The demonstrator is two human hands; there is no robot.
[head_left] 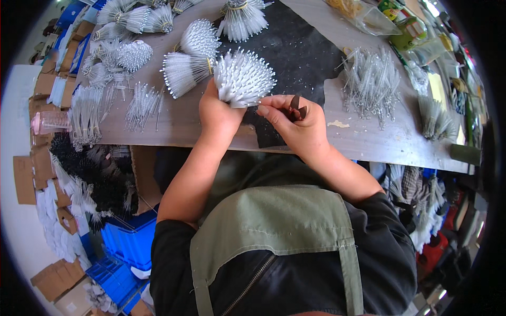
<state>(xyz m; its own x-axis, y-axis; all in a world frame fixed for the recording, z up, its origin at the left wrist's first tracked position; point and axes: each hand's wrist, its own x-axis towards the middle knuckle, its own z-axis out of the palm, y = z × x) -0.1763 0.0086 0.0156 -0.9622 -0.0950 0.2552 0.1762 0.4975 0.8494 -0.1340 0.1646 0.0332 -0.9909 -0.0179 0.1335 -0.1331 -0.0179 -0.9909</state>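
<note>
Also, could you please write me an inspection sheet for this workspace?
Surface: grey tabletop, partly covered by an irregular black sheet flecked with white.
Job's things: dense round bundle of thin, white-tipped sticks, in hand; similar bundles nearby.
Clutter: loose pile of thin, silvery-clear sticks at right; clear plastic bag beyond it.
Hands: left hand grips the bundle; right hand pinches at its lower right edge, also holding a small dark-brown object, kind unclear.
Cables: nothing seen.
Surroundings: blue plastic crates, brown cardboard boxes at left.

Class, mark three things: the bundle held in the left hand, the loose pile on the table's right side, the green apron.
Held bundle (245,76), head view: middle of its white-tipped top.
Loose pile (373,79), head view: middle of its heap.
Green apron (284,216), head view: its broad panel.
</note>
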